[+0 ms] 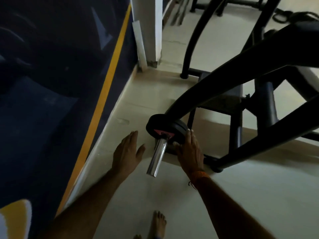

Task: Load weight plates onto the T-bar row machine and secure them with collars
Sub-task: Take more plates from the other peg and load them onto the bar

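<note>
A black weight plate (155, 125) with a red centre mark sits on the chrome sleeve (157, 156) of the black T-bar row machine (241, 87). The sleeve's bare end points toward me. My right hand (189, 150) lies flat against the plate's right rim, fingers stretched out. My left hand (127, 150) hovers open just left of the sleeve, touching nothing. No collar is visible.
A dark blue wall (51, 83) with a yellow stripe (105, 94) runs close on the left. A white pillar (148, 30) stands behind. More black frames (198, 35) fill the back right. My bare foot (158, 223) rests on the pale floor below.
</note>
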A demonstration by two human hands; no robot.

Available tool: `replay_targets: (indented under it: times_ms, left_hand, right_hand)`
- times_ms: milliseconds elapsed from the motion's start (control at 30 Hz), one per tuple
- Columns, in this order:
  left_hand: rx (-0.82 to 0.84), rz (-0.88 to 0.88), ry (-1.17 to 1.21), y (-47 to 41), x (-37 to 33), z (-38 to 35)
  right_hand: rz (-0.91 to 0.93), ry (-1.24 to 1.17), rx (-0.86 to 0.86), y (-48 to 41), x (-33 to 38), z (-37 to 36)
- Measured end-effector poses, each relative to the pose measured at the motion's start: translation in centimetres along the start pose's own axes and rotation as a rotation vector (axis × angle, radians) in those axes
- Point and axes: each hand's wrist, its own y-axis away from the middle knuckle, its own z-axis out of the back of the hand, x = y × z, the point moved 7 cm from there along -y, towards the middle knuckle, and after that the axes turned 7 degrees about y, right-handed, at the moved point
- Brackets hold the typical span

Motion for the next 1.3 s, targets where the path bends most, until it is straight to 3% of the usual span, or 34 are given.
replay_targets:
  times_ms: [167,300,533,667,900,1300]
  left_hand:
    - [0.103,0.064,0.181,-7.4,0.5,-5.1]
    - [0.16,0.095,0.383,-10.7,1.4,-9.9]
    - [-0.142,0.108,0.476,-12.2,2.9,-11.3]
    - [-0.173,0.067,0.457,-12.4,3.6,-11.4]
    - [-0.147,-0.052,0.446,-9.6,4.5,-10.4]
    - [-0.077,0.06,0.462,4.2,7.8,-8.5]
  right_hand:
    - [-0.191,-0.078,0.059,-3.7,-2.4,-5.0]
    - [-0.277,-0.161,-0.034,-4.5,-2.8,-7.5]
    - [-0.468,-0.258,-0.226,-4.9,-3.8,-9.3]
    - [-0.406,-0.25,-0.297,-4.6,-4.1,-9.6]
    - [-0.312,-0.228,-0.273,-0.7,-3.7,-10.2]
    - [-0.127,-0.324,-0.211,10.1,-3.3,-10.6]
